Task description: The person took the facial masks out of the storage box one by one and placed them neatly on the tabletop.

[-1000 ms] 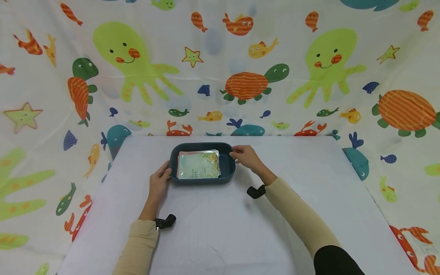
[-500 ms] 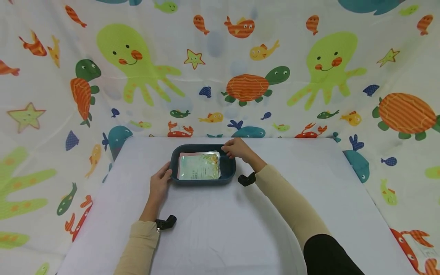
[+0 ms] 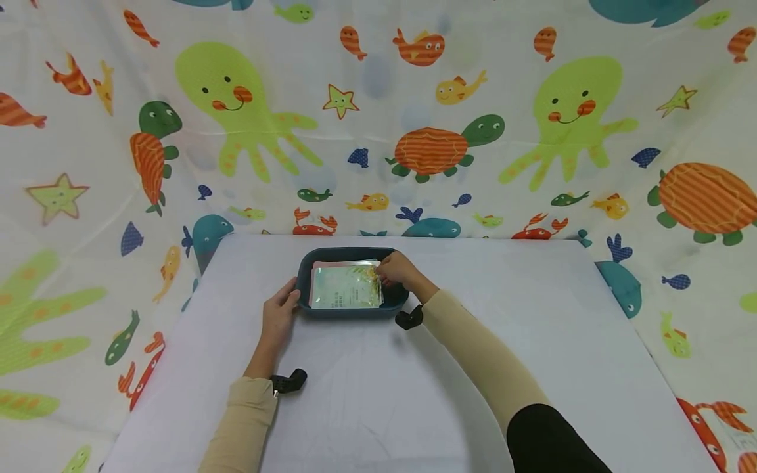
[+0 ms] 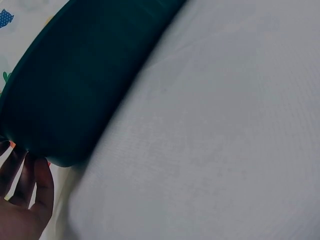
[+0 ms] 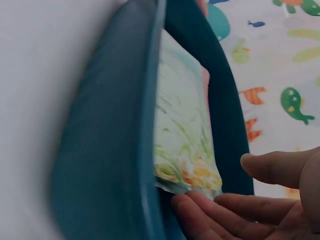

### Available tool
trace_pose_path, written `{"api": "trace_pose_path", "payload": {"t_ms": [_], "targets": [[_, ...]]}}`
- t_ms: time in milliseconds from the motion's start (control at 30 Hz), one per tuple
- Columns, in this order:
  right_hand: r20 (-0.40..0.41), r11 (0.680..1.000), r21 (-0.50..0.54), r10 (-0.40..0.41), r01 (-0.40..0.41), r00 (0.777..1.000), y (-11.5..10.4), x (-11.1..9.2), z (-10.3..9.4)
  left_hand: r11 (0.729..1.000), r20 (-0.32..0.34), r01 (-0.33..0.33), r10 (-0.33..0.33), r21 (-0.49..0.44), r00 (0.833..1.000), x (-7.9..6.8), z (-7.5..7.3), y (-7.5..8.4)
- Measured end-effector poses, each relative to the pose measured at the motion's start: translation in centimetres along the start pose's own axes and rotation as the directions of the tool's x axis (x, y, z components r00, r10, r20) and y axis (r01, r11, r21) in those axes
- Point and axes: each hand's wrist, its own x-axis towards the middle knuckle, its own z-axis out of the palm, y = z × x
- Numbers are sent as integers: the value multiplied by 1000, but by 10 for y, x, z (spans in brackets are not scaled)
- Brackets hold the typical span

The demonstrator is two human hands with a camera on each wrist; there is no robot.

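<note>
A dark teal tray (image 3: 355, 314) with rounded corners and raised walls sits near the back of the white table. Flat packets lie stacked in it, the top packet (image 3: 343, 289) pale green with printed leaves and yellow flowers. Pink edges show beneath. My left hand (image 3: 278, 322) holds the tray's left end; in the left wrist view its bent fingers (image 4: 44, 182) meet the tray wall. Over the tray's right end, my right hand (image 3: 401, 270) reaches inside. Its fingertips touch the packet's right edge, while the thumb (image 5: 265, 164) stands apart from them in the right wrist view.
The white-covered table (image 3: 367, 407) spreads out in front of the tray. Behind and beside it hangs a curtain (image 3: 378, 98) printed with sea animals. Each wrist wears a black camera mount, such as the left wrist's mount (image 3: 290, 381).
My right hand has left the tray's right rim and moved left and slightly down, into the tray, to the packet's edge. The left hand stays at the tray's left end.
</note>
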Motion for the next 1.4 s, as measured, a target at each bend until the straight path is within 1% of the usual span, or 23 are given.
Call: {"api": "trace_pose_path", "payload": {"t_ms": [167, 267, 367, 467, 533, 567, 600, 633, 700, 800, 833, 900, 1000, 1067, 1167, 1267, 1400], "targets": [[-35, 999, -22, -31, 31, 999, 3, 0, 9, 1000, 4, 14, -14, -15, 1000, -2, 0, 1], [-82, 999, -22, -40, 38, 996, 3, -1, 14, 999, 8, 21, -20, -33, 1000, -1, 1, 1], [-146, 999, 34, -26, 31, 989, 0, -3, 20, 1000, 15, 8, -8, -15, 1000, 1, 0, 0], [-200, 994, 109, -8, 31, 980, -1, -5, 27, 1000, 14, -11, 11, 28, 1000, 1, -1, 1], [-217, 989, 146, 0, 33, 976, 0, -5, 31, 999, 12, -17, 16, 43, 1000, 0, -2, 2], [-221, 989, 143, 3, 29, 975, 1, -5, 33, 999, 10, -16, 16, 45, 1000, 0, -2, 2], [-224, 992, 127, 4, 25, 975, 1, -5, 35, 999, 9, -14, 14, 49, 1000, 0, -2, 2], [-219, 996, 88, 2, 18, 976, 1, -4, 36, 999, 6, -12, 11, 46, 1000, -1, -2, 1], [-197, 1000, -23, -15, 11, 980, 2, -4, 39, 999, 1, -7, 7, 43, 1000, -1, -2, 1], [-164, 980, -197, -45, 12, 985, 2, -4, 43, 999, 0, -4, 4, 48, 1000, -2, -2, 1], [-155, 973, -231, -51, 14, 987, 2, -5, 44, 999, -1, -4, 4, 48, 1000, -3, -1, 1], [-157, 970, -244, -58, 18, 986, 2, -6, 45, 998, 6, -9, 9, 60, 1000, -3, -1, 1], [-180, 978, -206, -72, 34, 981, 1, -9, 46, 998, 12, -14, 14, 67, 1000, -3, -2, 2], [-197, 990, -136, -69, 42, 978, -1, -12, 46, 997, 11, -21, 20, 68, 1000, -2, -2, 3], [-220, 999, -16, -52, 50, 974, -2, -14, 48, 998, 8, -27, 26, 63, 1000, -3, -2, 3], [-246, 995, 78, -36, 57, 969, -2, -16, 50, 998, 7, -26, 25, 60, 1000, -2, -2, 2], [-273, 989, 126, -44, 82, 961, 0, -18, 51, 997, 6, -21, 21, 68, 1000, -3, -1, 2]]}}
